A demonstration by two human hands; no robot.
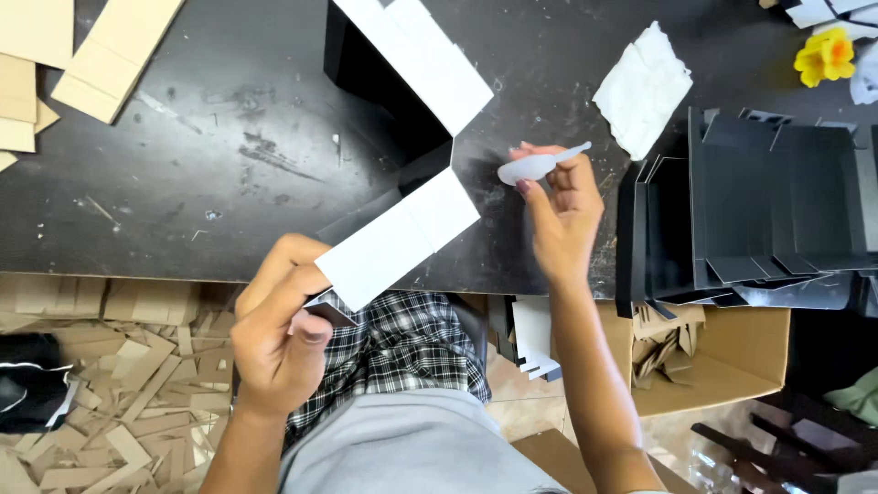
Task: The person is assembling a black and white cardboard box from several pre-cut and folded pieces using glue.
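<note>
Two hands in frame. Left hand (pixel 279 343), lower left, pinched on corner of one folded white-faced box panel (pixel 402 233) at counter (pixel 210 155) edge. Right hand (pixel 562 215), centre right, clamped on one small white plastic tool (pixel 540 165); long axis near-horizontal, thin end upper right.

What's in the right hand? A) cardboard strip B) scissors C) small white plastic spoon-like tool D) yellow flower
C: the right hand pinches a small white spoon-shaped plastic tool over the black table, while the left hand holds the corner of the white folded box blank. The yellow flower lies untouched at the far corner.
</note>
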